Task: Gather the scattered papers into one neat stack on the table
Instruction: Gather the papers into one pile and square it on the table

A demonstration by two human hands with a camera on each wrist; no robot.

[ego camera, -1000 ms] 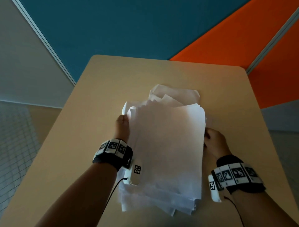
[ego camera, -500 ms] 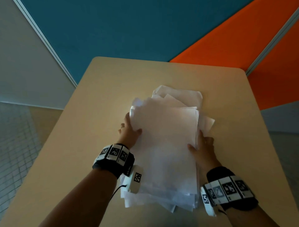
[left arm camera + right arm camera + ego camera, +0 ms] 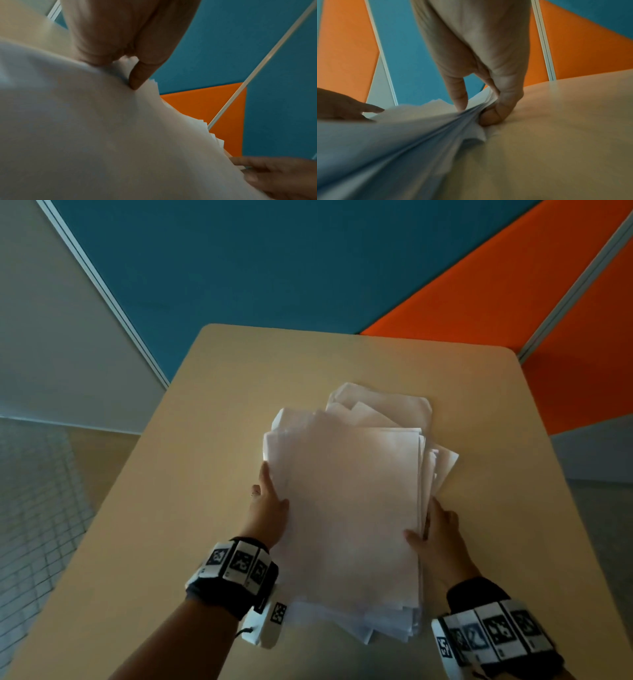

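Observation:
A thick pile of white papers (image 3: 346,508) lies in the middle of the beige table (image 3: 191,474), its sheets fanned unevenly at the far and near ends. My left hand (image 3: 270,508) grips the pile's left edge, thumb on top (image 3: 137,79) and fingers underneath. My right hand (image 3: 435,535) grips the right edge, thumb pressed on the top sheet and fingers curled under the sheets (image 3: 491,116). In the right wrist view the papers (image 3: 393,142) bunch between thumb and fingers. Some sheets stick out at the far right (image 3: 445,463).
Blue (image 3: 274,268) and orange (image 3: 513,296) partition panels stand behind the table's far edge. A grey panel (image 3: 51,337) and tiled floor (image 3: 30,508) lie to the left. Bare tabletop surrounds the pile on all sides.
Both hands have closed in on the pile's sides, thumbs now over the top sheet. The sheets have been squeezed narrower and squarer, and the right hand has shifted toward me.

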